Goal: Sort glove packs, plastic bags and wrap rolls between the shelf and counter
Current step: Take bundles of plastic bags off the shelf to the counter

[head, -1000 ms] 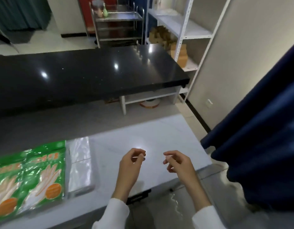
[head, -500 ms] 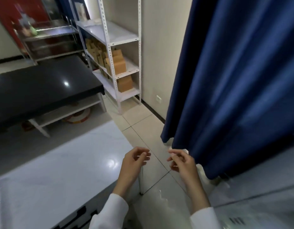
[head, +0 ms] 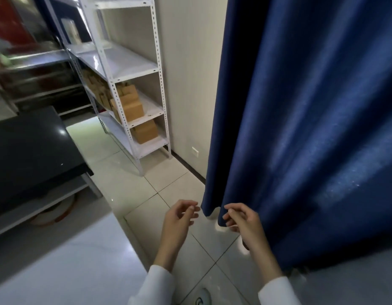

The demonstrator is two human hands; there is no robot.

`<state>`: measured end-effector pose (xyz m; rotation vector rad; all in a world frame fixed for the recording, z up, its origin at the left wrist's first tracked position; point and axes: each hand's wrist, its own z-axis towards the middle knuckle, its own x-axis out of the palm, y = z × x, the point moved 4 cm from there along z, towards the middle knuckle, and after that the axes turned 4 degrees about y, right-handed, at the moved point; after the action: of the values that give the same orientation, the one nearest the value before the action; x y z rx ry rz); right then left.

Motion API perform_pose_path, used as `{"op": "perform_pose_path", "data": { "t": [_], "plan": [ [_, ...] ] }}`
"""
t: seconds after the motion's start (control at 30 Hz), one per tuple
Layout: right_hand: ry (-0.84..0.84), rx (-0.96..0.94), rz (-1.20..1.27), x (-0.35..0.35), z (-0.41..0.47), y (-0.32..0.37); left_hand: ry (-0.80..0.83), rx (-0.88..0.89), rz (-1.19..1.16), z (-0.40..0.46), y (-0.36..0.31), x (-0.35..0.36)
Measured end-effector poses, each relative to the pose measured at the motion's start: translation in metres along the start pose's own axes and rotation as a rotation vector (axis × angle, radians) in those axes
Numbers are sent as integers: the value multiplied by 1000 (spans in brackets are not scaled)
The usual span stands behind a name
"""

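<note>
My left hand [head: 179, 219] and my right hand [head: 243, 219] hang side by side above the tiled floor, fingers loosely curled, holding nothing. The pale counter [head: 65, 267] fills the lower left, its right edge just left of my left forearm. A white metal shelf [head: 133, 69] stands against the wall ahead. No glove packs, plastic bags or wrap rolls are in view.
Brown cardboard boxes [head: 130, 107] sit on the shelf's lower levels. A black-topped table [head: 30, 150] stands at the left. A blue curtain [head: 311, 128] hangs at the right, close to my right hand. A steel trolley [head: 36, 71] is at the back left.
The view has swung right: the green glove packs and clear bags on the counter have left the frame, and the curtain and shelf now fill it. Both hands keep the same loose pose.
</note>
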<state>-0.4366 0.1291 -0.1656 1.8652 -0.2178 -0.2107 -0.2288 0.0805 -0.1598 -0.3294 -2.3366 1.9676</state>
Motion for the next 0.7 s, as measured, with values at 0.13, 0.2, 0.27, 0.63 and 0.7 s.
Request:
{"op": "perform_pose_path", "data": {
  "t": [0.13,0.2,0.27,0.63,0.7],
  "plan": [
    [41,-26,-33,3,70,39,-32,3,-14,67,-17,-5],
    [53,-37,-48,10,102,54,-70,1,-30,97,-23,-10],
    [99,-30,-54,19,127,65,-119,-7,-44,121,-27,-16],
    [321,-13,-112,72,317,109,-341,-76,-171,264,-35,-44],
    [380,-14,-127,92,357,119,-406,-82,-176,295,-44,-54]
  ]
}}
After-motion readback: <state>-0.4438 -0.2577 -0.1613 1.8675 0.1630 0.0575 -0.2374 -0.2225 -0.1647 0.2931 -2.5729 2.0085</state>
